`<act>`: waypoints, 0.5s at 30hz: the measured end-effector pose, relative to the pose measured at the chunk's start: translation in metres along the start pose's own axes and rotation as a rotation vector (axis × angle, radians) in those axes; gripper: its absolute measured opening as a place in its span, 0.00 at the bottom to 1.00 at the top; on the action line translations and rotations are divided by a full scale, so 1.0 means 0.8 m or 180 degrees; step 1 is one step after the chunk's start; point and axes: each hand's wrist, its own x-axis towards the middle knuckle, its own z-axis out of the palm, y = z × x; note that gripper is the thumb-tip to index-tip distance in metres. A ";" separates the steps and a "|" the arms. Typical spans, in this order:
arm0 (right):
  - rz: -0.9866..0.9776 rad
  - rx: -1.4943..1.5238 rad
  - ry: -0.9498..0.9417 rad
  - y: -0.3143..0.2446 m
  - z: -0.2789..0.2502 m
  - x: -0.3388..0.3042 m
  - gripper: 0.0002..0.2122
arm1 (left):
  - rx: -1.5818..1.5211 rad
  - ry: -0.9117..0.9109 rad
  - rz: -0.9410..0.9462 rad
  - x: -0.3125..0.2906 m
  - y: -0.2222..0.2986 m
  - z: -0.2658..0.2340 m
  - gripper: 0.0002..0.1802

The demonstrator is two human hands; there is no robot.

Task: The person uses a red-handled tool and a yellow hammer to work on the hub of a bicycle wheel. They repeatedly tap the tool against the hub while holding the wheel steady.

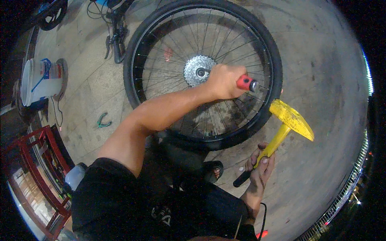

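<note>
A bicycle wheel (pixel 132 86) with a black tyre lies flat on the floor, its silver cassette (pixel 193 70) facing up. My left hand (pixel 227 82) is closed around the red handle of a screwdriver (pixel 243 82); the handle's butt sticks out to the right. A short dark length of shaft shows between that hand and the cassette's middle; where its tip rests is hard to make out. Below and right of the wheel, my right hand (pixel 262 170) grips the handle of a yellow hammer (pixel 292 119). The hammer's head is raised near the tyre's right edge.
Left of the wheel stand a white bucket (pixel 47 82) and a red metal frame (pixel 52 160). Green-handled pliers (pixel 103 121) lie on the floor between. Bicycle handlebars (pixel 117 38) reach close to the wheel's upper left. A sandalled foot (pixel 215 172) is below the tyre.
</note>
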 end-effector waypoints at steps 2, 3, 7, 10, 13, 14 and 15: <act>0.0011 0.0010 -0.0087 -0.012 0.007 -0.001 0.26 | 0.0055 -0.0064 -0.0202 0.003 0.003 -0.004 0.18; 0.0019 0.0016 -0.0127 -0.015 0.011 0.001 0.27 | 0.0069 -0.0099 -0.0183 0.002 0.001 -0.004 0.17; -0.0354 -0.0020 -0.0054 -0.009 0.021 0.015 0.25 | 0.0228 -0.0042 0.0020 -0.003 0.007 -0.002 0.17; 0.0270 0.0403 -0.0219 0.002 0.024 0.030 0.20 | 0.0164 0.0061 0.0081 -0.002 0.007 -0.003 0.17; 0.0101 -0.0560 -0.0242 0.018 0.019 0.045 0.23 | 0.0158 -0.0020 0.0004 0.001 0.006 0.001 0.16; 0.0075 -0.0397 -0.0059 0.004 0.025 0.044 0.21 | 0.0209 -0.0052 -0.0051 -0.003 0.001 -0.004 0.16; 0.0050 -0.0262 0.0175 -0.019 0.024 0.035 0.19 | 0.0204 -0.0089 -0.0087 -0.005 0.000 -0.004 0.16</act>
